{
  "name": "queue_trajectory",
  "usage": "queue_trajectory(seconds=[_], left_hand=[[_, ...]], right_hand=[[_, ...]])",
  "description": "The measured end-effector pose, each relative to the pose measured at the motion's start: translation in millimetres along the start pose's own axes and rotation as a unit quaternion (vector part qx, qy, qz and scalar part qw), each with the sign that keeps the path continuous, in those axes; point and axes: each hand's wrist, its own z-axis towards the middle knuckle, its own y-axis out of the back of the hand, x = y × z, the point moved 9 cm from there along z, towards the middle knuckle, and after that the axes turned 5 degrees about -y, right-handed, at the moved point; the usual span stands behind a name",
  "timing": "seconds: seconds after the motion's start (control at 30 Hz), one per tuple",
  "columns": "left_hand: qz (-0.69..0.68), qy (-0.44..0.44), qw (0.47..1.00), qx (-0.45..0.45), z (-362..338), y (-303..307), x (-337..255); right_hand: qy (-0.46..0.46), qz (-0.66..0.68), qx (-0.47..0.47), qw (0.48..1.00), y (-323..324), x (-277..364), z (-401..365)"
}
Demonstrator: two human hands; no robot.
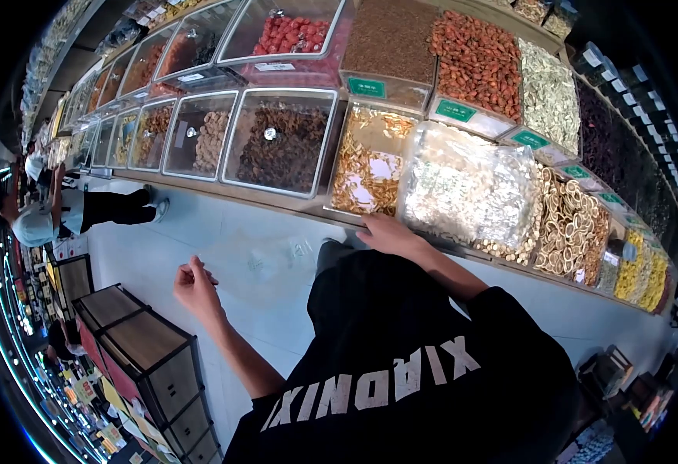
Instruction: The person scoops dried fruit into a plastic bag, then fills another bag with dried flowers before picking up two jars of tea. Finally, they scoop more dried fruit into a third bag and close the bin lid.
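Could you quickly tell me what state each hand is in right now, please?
Left hand: fingers curled shut, contents cannot be told.
Right hand: open, resting on the counter edge, holding nothing.

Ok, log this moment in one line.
left hand pinched shut above floor | right hand flat on counter edge | beside clear bag of white slices

Pale, smooth floor point(223, 224); a dark wooden drawer cabinet point(149, 344) stands on it.
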Motion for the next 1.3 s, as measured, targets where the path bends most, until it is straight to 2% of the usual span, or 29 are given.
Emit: queue_trajectory(seconds=[0.1, 0.2, 0.27, 0.33, 0.37, 0.47, 0.5, 0.6, 0.8, 0.97, 1.03, 1.17, 1.3], left_hand=[[-0.006, -0.007, 0.998, 0.059, 15, -26, 10], [0.020, -0.002, 0.992, 0.123, 26, -44, 26], [0.027, -0.007, 0.990, 0.136, 35, -43, 42], [0.042, -0.003, 0.988, 0.147, 52, -33, 57], [0.050, 0.000, 0.987, 0.153, 63, -26, 65], [0.010, -0.009, 0.993, 0.118, 106, 1, 101], [0.004, -0.011, 0.993, 0.120, 117, 9, 105], [-0.013, 0.001, 0.992, 0.129, 144, 29, 126], [-0.039, 0.012, 0.995, 0.090, 195, 83, 160], [-0.063, -0.022, 0.997, 0.044, 239, 105, 126], [-0.076, -0.044, 0.995, 0.039, 258, 106, 110], [-0.074, -0.106, 0.992, 0.014, 286, 105, 66], [-0.051, -0.147, 0.988, -0.021, 309, 107, 24]], right_hand=[[-0.023, -0.012, -0.065, 0.998, 6, -11, -10], [-0.052, 0.122, -0.037, 0.990, 7, -13, -11], [-0.040, 0.165, -0.125, 0.978, 5, -13, -7], [-0.011, 0.180, -0.227, 0.957, 16, 15, -6], [-0.022, 0.188, -0.246, 0.951, 17, 26, -6], [0.013, 0.075, -0.337, 0.939, 16, 69, 18], [0.021, 0.066, -0.345, 0.936, 13, 83, 30], [0.038, -0.083, -0.375, 0.922, 14, 145, 58], [-0.018, -0.213, -0.330, 0.920, -31, 165, 118], [-0.039, -0.265, -0.316, 0.910, -45, 159, 125], [-0.035, -0.263, -0.338, 0.903, -39, 163, 128], [-0.047, -0.193, -0.389, 0.899, -16, 161, 142], [-0.097, -0.141, -0.371, 0.913, 21, 160, 186]])
